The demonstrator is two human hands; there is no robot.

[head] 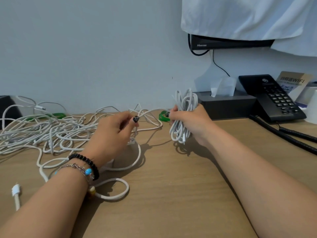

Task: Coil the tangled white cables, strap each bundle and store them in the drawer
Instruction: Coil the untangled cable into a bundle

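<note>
Even, soft indoor light, fairly bright; short soft shadows fall toward lower frame on the light brown wooden desk (171, 186). Wide-angle bending at frame edges. Slightly soft focus, no glare.

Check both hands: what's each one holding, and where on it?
Right hand grips the coiled bundle of white cable round its middle. Left hand pinches the loose white cable strand running to that bundle.
</note>
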